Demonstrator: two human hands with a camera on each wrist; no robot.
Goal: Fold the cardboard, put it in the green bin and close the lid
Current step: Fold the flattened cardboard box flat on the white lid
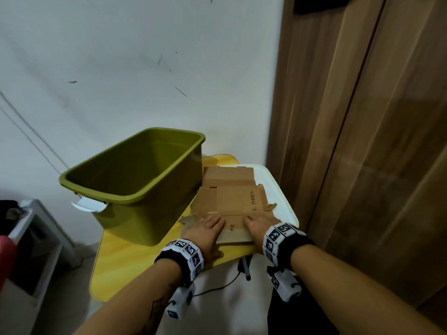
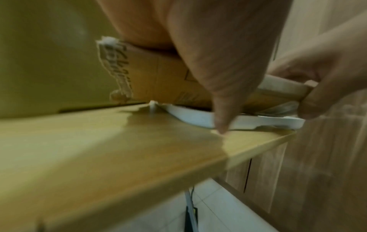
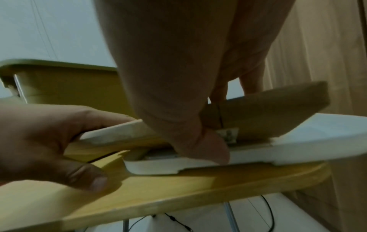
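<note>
A flattened brown cardboard (image 1: 232, 197) with torn edges lies on the bin's white lid (image 1: 278, 189), right of the open, empty green bin (image 1: 125, 218). Both of my hands are at the cardboard's near edge. My left hand (image 1: 210, 226) grips the near left part, fingers on top and thumb underneath, as the right wrist view shows of the left hand (image 3: 39, 133). My right hand (image 1: 256, 222) grips the near right part the same way; its thumb (image 3: 208, 149) reaches under the edge. The near edge of the cardboard (image 2: 163, 81) is lifted slightly off the lid (image 2: 190, 117).
Bin and lid stand on a small yellow table (image 1: 135, 259) against a white wall. A wooden wardrobe (image 1: 362, 141) rises close on the right. A grey shelf unit (image 1: 31, 238) stands low at the left. A black cable (image 3: 268, 216) hangs under the table.
</note>
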